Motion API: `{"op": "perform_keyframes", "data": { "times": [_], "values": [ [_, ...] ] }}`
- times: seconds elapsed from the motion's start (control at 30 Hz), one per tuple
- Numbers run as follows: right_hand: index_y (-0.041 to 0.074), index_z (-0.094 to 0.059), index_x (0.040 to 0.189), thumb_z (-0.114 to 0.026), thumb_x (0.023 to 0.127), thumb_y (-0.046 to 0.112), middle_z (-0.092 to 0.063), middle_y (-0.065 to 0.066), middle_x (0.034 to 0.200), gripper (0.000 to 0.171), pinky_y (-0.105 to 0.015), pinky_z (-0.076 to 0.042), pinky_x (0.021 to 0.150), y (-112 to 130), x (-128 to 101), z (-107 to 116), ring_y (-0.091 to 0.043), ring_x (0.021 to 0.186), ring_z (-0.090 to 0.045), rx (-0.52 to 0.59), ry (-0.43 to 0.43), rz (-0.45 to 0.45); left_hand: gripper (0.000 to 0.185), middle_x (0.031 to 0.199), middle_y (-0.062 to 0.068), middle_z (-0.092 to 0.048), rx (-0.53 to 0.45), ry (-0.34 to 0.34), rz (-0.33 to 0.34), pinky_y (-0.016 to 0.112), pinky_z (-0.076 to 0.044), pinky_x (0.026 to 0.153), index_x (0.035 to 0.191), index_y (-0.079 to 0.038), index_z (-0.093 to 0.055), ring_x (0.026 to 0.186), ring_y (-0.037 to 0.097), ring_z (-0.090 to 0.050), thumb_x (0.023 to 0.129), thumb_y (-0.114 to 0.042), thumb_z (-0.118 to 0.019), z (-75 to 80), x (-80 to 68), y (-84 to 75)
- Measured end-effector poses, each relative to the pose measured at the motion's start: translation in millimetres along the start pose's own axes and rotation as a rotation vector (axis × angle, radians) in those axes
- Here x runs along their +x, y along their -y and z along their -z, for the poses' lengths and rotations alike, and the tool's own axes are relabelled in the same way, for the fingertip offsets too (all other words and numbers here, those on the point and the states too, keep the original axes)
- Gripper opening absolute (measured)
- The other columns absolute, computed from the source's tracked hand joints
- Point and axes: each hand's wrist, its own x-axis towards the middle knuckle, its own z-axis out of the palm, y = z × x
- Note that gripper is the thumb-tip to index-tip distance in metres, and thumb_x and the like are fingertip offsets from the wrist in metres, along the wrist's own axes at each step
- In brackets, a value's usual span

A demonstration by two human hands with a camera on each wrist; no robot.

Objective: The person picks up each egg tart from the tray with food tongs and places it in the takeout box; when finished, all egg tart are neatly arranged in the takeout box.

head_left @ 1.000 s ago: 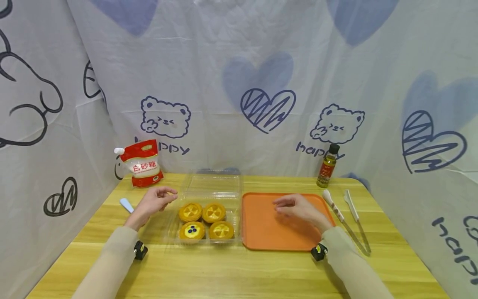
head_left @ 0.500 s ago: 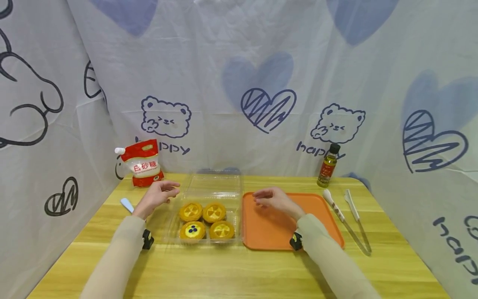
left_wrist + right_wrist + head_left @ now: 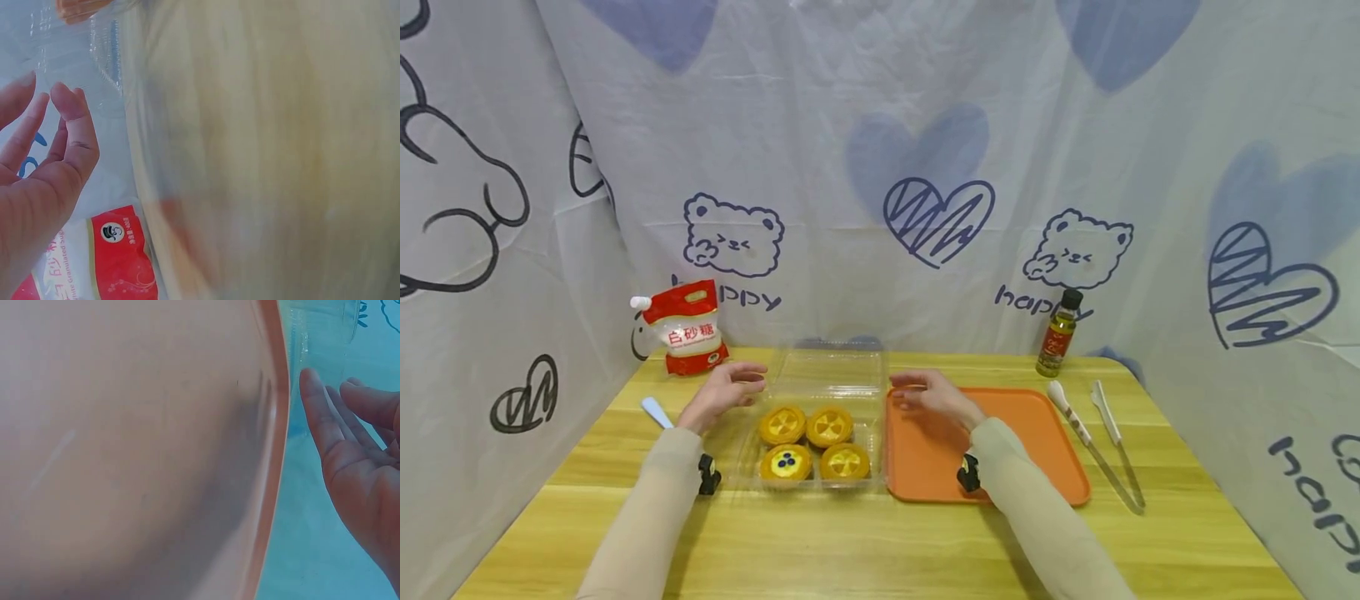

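Note:
A clear plastic clamshell box [image 3: 878, 442] stands with its lid [image 3: 827, 371] raised at the back. Inside sit several egg tarts [image 3: 831, 427], one of them a tart with blueberries [image 3: 786, 462] on top. My left hand [image 3: 722, 396] hovers off the box's left side, fingers loosely bent and holding nothing. Opposite it, my right hand [image 3: 936, 398] hangs over the left part of an orange tray [image 3: 1030, 467], fingertips near the lid's right edge. In both wrist views the left hand [image 3: 47, 162] and right hand [image 3: 359, 447] have nothing between thumb and fingers.
Behind my left hand stands a red and white sugar bag [image 3: 691, 329]. A light blue handle [image 3: 657, 412] lies left of that hand. To the right are metal tongs [image 3: 1101, 450] with pale tips, and an oil bottle [image 3: 1057, 333] at the back. Cloth hangs behind the table.
My right hand has travelled left across the tray toward the box. The left hand has shifted slightly right, closer to the lid. The box, tarts and tray look unmoved.

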Motion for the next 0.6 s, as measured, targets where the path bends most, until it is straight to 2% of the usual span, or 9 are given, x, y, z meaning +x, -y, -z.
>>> {"op": "perform_keyframes", "data": {
  "times": [0.17, 0.3, 0.6],
  "values": [
    [-0.003, -0.04, 0.133, -0.045, 0.091, -0.007, -0.048, -0.024, 0.126, 0.043, -0.047, -0.046, 0.089, -2, 2, 1, -0.037, 0.111, -0.05, -0.015, -0.018, -0.009, 0.045, 0.133, 0.022, -0.041, -0.012, -0.002, 0.016, 0.036, -0.051, 0.082, 0.13, 0.003, -0.043, 0.106, 0.03, -0.05, 0.09, -0.012, -0.057, -3.8, 4.3, 2.8],
    [-0.003, -0.037, 0.135, -0.043, 0.091, -0.007, -0.045, -0.024, 0.129, 0.044, -0.046, -0.044, 0.091, -2, 4, 0, -0.036, 0.114, -0.048, -0.022, -0.001, -0.007, 0.046, 0.132, 0.021, -0.042, -0.013, -0.004, 0.035, 0.036, -0.051, 0.083, 0.131, 0.003, -0.042, 0.105, 0.028, -0.05, 0.09, -0.014, -0.056, -5.7, 6.5, 3.5],
    [-0.002, -0.035, 0.136, -0.043, 0.09, -0.008, -0.041, -0.02, 0.134, 0.047, -0.043, -0.045, 0.091, -1, 12, -4, -0.031, 0.113, -0.049, -0.067, 0.015, -0.006, 0.045, 0.132, 0.022, -0.042, -0.056, -0.008, 0.072, 0.034, -0.051, 0.083, 0.132, 0.004, -0.041, 0.099, 0.022, -0.052, 0.091, -0.011, -0.053, -5.7, 9.8, 3.0]
  ]
}}
